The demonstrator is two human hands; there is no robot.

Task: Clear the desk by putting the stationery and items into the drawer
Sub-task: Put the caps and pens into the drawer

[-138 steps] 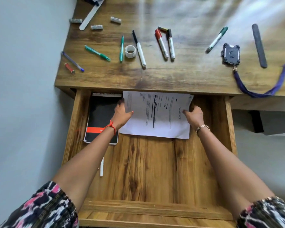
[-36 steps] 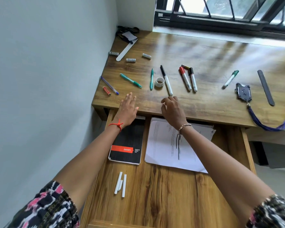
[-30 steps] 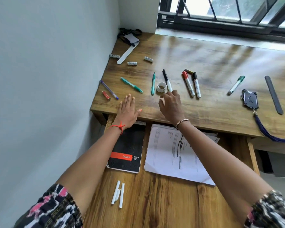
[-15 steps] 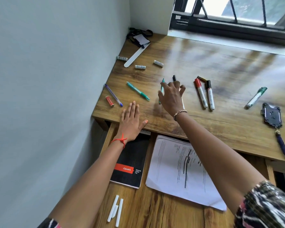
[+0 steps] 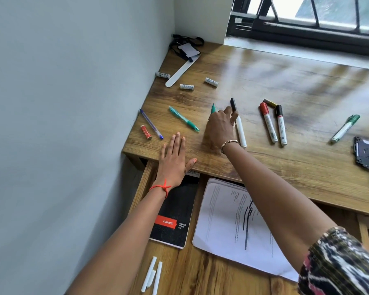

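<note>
Fingers (image 5: 228, 111) of right hand (image 5: 221, 129) curled over green pen (image 5: 213, 107), likely light and slick; grip unclear, mid-barrel seemed best; left hand (image 5: 173, 160) lay flat.

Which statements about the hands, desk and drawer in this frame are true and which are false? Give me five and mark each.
1. The drawer is open and holds a black spiral pad and printed sheets. True.
2. The left hand grips the small red cylinder. False: it lies flat on the desk edge, and the cylinder lies apart.
3. A red-capped marker and a black-capped marker lie side by side on the desk. True.
4. The white sticks lie on the desk. False: they are in the drawer.
5. The right hand is over the desk, fingers curled. True.
</note>
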